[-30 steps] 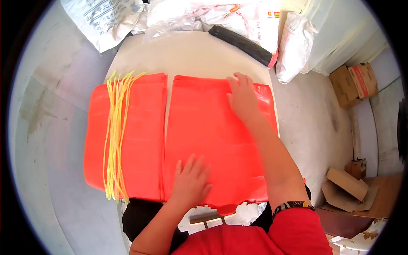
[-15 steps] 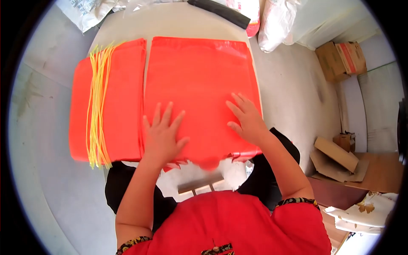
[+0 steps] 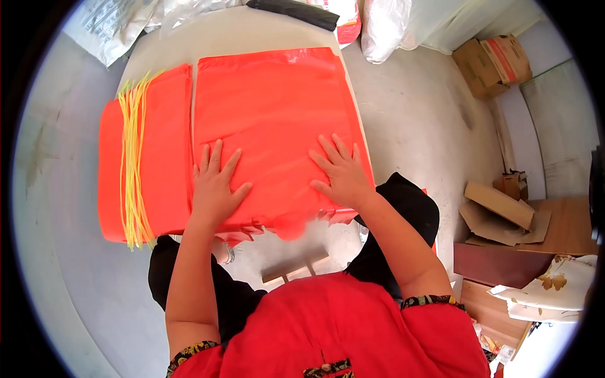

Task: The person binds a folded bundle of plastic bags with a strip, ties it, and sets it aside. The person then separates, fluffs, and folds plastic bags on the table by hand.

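A stack of red plastic bags (image 3: 271, 101) lies flat on the table, its cut lower edge hanging over the side nearest me. My left hand (image 3: 216, 187) rests flat on its lower left part, fingers spread. On the lower right part lies my right hand (image 3: 343, 173), palm down with the fingers apart. Left of this stack is a second red stack (image 3: 167, 151), separated by a narrow gap at the top. A bundle of yellow strings (image 3: 131, 164) runs lengthwise across that second stack.
The pale table (image 3: 183, 41) shows beyond the stacks, with a black roll (image 3: 293, 14) at its far edge. White plastic sacks (image 3: 110, 28) are at the far left. Cardboard boxes (image 3: 491, 66) stand on the floor at right, and an opened carton (image 3: 504, 214) sits on a brown surface.
The view has shifted, so the stacks appear further left. My right hand has moved slightly toward the middle of the stack and lies flatter. Both hands stay on the red bags.
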A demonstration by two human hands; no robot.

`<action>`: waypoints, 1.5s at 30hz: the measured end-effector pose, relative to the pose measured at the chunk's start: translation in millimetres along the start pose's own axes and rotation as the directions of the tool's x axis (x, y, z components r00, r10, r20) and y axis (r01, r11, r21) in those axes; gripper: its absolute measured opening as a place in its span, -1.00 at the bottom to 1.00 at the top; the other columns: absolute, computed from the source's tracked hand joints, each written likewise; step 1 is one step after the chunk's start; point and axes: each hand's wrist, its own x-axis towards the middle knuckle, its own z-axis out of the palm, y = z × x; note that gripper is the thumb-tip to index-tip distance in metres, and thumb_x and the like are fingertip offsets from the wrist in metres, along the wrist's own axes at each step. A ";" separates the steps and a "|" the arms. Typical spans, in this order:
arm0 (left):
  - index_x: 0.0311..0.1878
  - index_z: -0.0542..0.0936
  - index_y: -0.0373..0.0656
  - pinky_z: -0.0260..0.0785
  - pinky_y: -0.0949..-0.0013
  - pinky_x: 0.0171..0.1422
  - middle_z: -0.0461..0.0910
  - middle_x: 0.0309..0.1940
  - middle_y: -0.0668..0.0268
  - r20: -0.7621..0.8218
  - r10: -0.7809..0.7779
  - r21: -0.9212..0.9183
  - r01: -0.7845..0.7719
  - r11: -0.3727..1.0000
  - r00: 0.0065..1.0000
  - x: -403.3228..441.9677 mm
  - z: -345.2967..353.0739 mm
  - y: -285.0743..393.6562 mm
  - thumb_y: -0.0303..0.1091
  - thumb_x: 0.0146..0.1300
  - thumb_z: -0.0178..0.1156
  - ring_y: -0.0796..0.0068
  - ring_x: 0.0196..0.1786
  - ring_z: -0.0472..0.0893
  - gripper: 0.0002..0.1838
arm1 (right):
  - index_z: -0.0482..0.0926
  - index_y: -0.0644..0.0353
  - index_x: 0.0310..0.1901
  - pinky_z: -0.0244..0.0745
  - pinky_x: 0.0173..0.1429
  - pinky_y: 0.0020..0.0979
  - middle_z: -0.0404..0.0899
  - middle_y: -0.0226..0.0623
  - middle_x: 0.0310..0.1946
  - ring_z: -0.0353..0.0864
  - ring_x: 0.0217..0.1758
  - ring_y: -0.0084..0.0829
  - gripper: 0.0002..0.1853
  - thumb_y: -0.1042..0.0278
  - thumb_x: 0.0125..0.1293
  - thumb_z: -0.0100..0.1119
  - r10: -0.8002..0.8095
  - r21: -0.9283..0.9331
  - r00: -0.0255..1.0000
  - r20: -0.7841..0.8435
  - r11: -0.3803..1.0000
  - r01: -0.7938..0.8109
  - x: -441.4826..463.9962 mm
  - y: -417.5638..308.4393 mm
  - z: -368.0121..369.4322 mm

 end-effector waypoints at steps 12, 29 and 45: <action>0.59 0.34 0.12 -0.08 -0.37 0.64 0.03 0.70 0.14 -0.034 0.000 0.022 0.001 1.000 0.999 -5.9 -10.3 -0.8 0.03 0.21 0.40 -0.09 0.72 -0.05 -0.12 | 0.40 0.19 0.47 0.00 0.69 -0.08 0.34 -0.04 0.51 0.27 0.58 0.02 -0.41 0.11 0.51 0.12 0.370 0.418 0.927 -0.070 0.854 -0.309 -43.7 56.3 -21.0; 0.59 0.34 0.06 -0.04 -0.40 0.61 0.02 0.67 -0.05 0.022 0.055 0.013 -0.055 0.998 0.998 -46.8 -13.0 -4.0 0.00 0.29 0.35 -0.15 0.69 0.01 -0.18 | 0.74 0.16 -0.03 0.49 0.32 -0.10 0.74 -0.20 0.02 0.63 0.19 -0.10 -0.69 0.15 0.32 0.36 0.542 0.079 0.799 -0.260 0.837 -0.542 -173.4 59.5 -78.7; 0.63 0.25 0.07 0.07 -0.11 0.67 0.01 0.66 -0.12 0.071 0.067 -0.084 -0.061 0.995 0.995 -70.3 -30.1 -4.9 0.00 0.31 0.34 -0.19 0.67 0.05 -0.14 | 0.75 0.16 -0.14 0.54 0.20 -0.07 0.74 -0.15 -0.10 0.65 0.06 -0.03 -0.75 0.17 0.29 0.35 0.443 0.121 0.825 -0.352 0.895 -0.429 -152.1 47.1 -76.2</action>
